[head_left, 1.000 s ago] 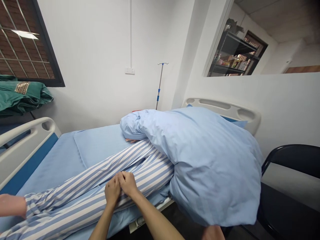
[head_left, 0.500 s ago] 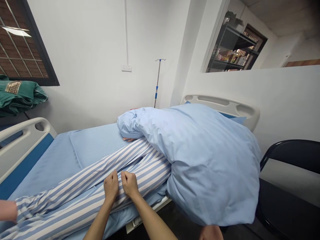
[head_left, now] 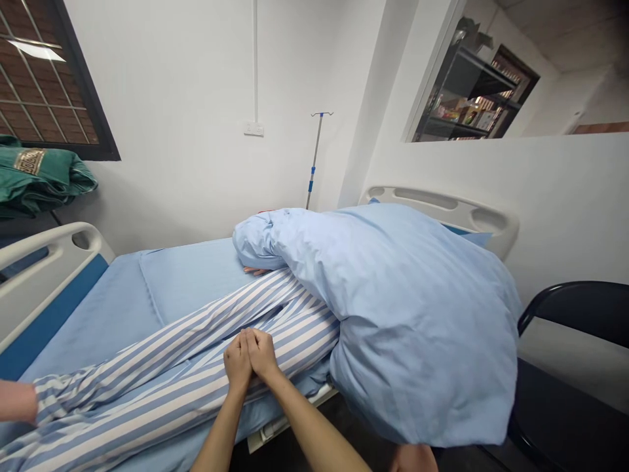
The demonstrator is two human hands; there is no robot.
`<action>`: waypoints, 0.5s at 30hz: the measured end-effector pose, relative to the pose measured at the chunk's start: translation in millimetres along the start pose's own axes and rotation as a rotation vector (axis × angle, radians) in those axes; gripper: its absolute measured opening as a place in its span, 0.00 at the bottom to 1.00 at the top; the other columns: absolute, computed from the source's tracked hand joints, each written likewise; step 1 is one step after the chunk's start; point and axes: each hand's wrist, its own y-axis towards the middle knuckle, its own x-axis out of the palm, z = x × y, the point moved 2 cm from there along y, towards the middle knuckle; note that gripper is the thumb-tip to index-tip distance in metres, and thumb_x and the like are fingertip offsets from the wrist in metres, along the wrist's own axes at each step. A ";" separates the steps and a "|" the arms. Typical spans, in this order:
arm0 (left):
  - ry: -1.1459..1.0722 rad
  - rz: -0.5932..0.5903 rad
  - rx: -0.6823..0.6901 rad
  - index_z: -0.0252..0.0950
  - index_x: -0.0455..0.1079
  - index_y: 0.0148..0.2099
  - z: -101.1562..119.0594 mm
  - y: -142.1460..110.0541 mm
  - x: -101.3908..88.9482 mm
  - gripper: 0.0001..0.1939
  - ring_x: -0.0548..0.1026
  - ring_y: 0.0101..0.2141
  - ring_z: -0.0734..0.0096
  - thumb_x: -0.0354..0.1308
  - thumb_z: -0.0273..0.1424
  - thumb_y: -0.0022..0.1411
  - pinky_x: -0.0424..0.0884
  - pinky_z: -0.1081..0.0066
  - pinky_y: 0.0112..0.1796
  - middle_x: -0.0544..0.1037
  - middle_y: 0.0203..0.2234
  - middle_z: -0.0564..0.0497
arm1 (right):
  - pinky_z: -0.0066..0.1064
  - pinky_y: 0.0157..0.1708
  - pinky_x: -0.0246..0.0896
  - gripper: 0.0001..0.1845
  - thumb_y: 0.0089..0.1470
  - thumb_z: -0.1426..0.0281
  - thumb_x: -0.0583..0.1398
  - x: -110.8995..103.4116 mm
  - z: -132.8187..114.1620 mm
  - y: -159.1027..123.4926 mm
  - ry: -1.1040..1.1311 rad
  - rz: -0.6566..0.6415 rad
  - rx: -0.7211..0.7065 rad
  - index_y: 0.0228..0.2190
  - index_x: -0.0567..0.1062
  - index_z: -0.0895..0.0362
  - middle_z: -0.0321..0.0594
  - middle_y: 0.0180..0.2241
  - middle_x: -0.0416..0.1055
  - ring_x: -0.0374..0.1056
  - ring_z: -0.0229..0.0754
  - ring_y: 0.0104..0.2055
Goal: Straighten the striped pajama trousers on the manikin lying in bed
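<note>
At lower centre of the frame, the left hand (head_left: 238,359) and the right hand (head_left: 262,354) are seen pressed side by side, fingers together, laid on blue-and-white striped trouser legs (head_left: 196,354) stretched along a hospital bed (head_left: 98,314). Whether the cloth is gripped cannot be told. The upper body of the lying person is covered by a bunched pale blue quilt (head_left: 413,328), and a further hand (head_left: 255,271) is exposed beneath its near edge. At the far left edge, another person's hand (head_left: 14,401) is seen just beside the trousers. Beyond the bed, an IV pole (head_left: 314,157) is stood against the wall. A folded green cloth (head_left: 34,174) is placed at upper left, and a black chair (head_left: 574,308) is positioned at right.
</note>
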 end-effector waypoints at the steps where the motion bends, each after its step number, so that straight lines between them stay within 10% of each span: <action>1: 0.019 -0.005 0.007 0.37 0.67 0.25 0.7 0.3 0.5 0.23 0.67 0.24 0.72 0.39 0.43 0.61 0.58 0.73 0.28 0.74 0.21 0.49 | 0.26 0.23 0.43 0.24 0.60 0.62 0.45 -5.8 -2.7 2.2 -0.052 -0.018 -0.026 0.17 0.65 0.57 0.34 0.16 0.62 0.55 0.33 0.21; 15: 0.075 -0.021 0.015 0.37 0.58 0.19 5.9 -4.6 3.4 0.21 0.61 0.22 0.76 0.41 0.42 0.61 0.53 0.74 0.27 0.64 0.15 0.56 | 0.29 0.25 0.39 0.21 0.60 0.65 0.46 -27.2 25.4 5.9 -0.378 0.114 -0.052 0.20 0.67 0.57 0.35 0.16 0.65 0.57 0.33 0.20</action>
